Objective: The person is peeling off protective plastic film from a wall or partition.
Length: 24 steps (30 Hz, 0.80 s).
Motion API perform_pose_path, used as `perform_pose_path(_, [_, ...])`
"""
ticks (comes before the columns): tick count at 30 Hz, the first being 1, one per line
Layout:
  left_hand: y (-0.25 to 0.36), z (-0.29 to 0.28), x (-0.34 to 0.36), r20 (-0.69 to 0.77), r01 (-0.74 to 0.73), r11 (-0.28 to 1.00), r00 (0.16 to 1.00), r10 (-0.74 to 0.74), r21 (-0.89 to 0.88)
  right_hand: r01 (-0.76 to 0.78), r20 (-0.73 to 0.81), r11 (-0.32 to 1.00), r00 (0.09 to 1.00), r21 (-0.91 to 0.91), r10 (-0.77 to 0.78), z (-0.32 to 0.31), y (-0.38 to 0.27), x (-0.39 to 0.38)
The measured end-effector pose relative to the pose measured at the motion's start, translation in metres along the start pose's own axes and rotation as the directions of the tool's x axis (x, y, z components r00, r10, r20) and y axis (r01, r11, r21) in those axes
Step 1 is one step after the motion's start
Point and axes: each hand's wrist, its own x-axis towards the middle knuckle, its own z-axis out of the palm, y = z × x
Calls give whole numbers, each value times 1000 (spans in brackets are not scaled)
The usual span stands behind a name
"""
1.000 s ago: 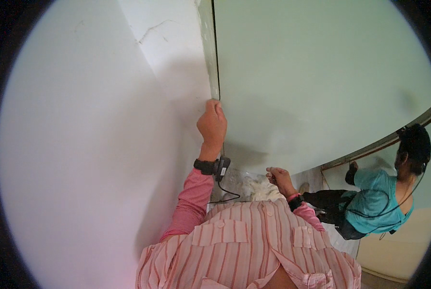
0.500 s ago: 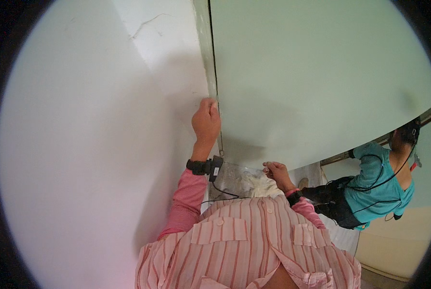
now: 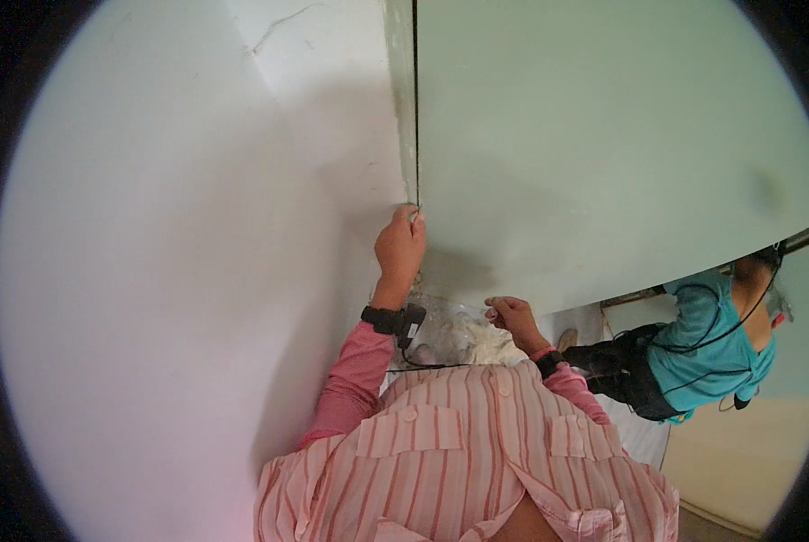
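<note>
My left hand (image 3: 400,246) is closed in a pinch at the dark gap between a pale green door (image 3: 594,135) and its green painted frame (image 3: 402,108). Whatever lies between its fingertips is too small to make out. Lower down, in front of the door's lower part, my right hand (image 3: 514,321) is closed too, thumb against curled fingers. Its contents, if any, are hidden. Both wrists carry black straps, and a small black box (image 3: 411,325) with a cable sits at the left one.
A white wall (image 3: 178,271) with a crack near its top runs along my left. Crumpled pale cloth or plastic (image 3: 490,339) lies on the floor below. Close by on the right, a person in a teal shirt (image 3: 707,361) faces away, cables across the back.
My left hand has moved a little down along the gap, staying pinched. The right hand has shifted slightly left and up. The view has turned slightly.
</note>
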Motion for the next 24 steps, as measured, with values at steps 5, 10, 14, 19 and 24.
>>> perform_pose_path(5, [13, -1, -3, -2, 47, 997, 999, -47, 66, -12, -62, 1000, 998, -3, 12, 0, -4, -13])
perform_pose_path(10, [17, -2, 0, -38, 39, 978, 999, -32, 203, -15, -85, 1000, 996, 21, 17, -3, 2, -19])
perform_pose_path(14, [17, -3, 1, -69, 20, 981, 998, -7, 195, 4, -66, 1000, 998, 10, -3, 2, 3, -22])
perform_pose_path(19, [23, -2, -1, -81, -22, 966, 996, 44, 256, 8, -57, 1000, 998, -2, -8, 2, 8, -25])
perform_pose_path(24, [29, -9, -7, -91, -47, 968, 993, 71, 246, 24, -57, 1000, 998, 7, -24, -2, 13, -34])
